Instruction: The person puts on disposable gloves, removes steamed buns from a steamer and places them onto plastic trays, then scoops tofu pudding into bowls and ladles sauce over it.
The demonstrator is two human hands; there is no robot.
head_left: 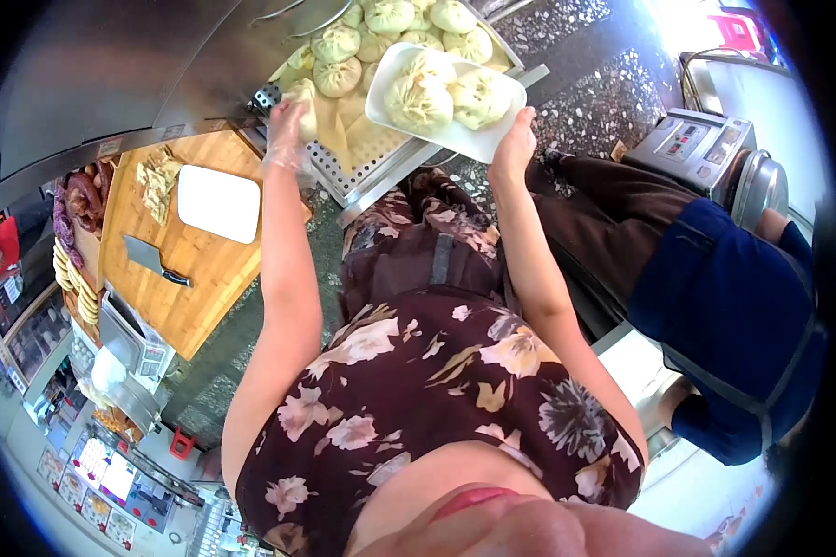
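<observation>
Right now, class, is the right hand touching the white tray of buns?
Touching. The head view shows the right hand grasping the white tray by its edge.

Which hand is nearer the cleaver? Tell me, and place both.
Left. The left hand, holding a bun, is forward and right of the cleaver; the right hand, holding a white tray, is well farther to the right.

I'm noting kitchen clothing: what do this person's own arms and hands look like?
The top, dark with pale flowers, looks sleeveless, leaving both arms uncovered. The left hand wears what seems a clear, loose plastic glove; the right hand shows none. No watch shows.
</observation>
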